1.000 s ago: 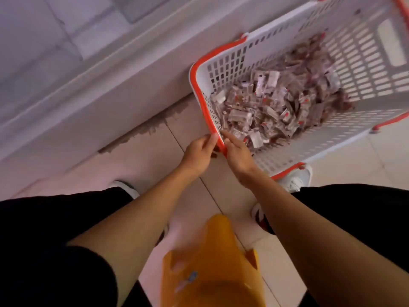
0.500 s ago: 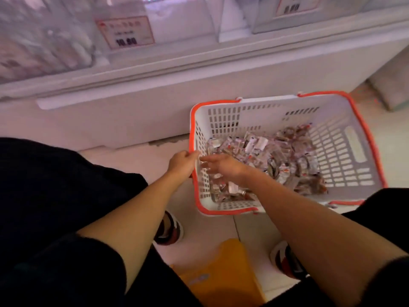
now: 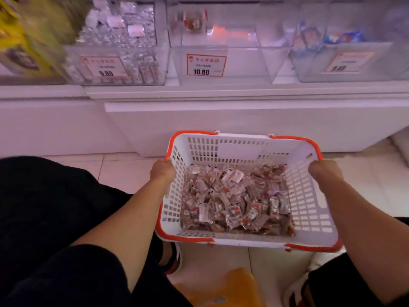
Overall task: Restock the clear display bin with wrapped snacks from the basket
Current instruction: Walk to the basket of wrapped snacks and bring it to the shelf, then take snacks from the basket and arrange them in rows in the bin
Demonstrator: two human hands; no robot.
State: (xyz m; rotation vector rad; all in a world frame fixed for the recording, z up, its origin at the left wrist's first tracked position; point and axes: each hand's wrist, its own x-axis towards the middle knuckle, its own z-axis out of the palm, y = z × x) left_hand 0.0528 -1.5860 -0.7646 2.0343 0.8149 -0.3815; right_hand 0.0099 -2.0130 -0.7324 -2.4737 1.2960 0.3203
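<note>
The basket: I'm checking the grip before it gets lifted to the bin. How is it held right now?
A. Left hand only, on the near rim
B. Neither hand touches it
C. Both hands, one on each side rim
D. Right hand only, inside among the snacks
C: the left hand grips the left rim of the basket and the right hand grips the right rim.

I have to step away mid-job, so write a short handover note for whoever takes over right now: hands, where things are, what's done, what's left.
Left hand grips the left rim of the basket; right hand grips the right rim.
The basket sits in front of the shelf, its floor covered with wrapped snacks.
The clear display bin with the 10.80 tag is directly above and looks almost empty, with one or two packets at the back.
Done: basket gripped at both sides below the bin.
Left: move all the snacks from basket to bin, probably by tipping or by handfuls.
</note>
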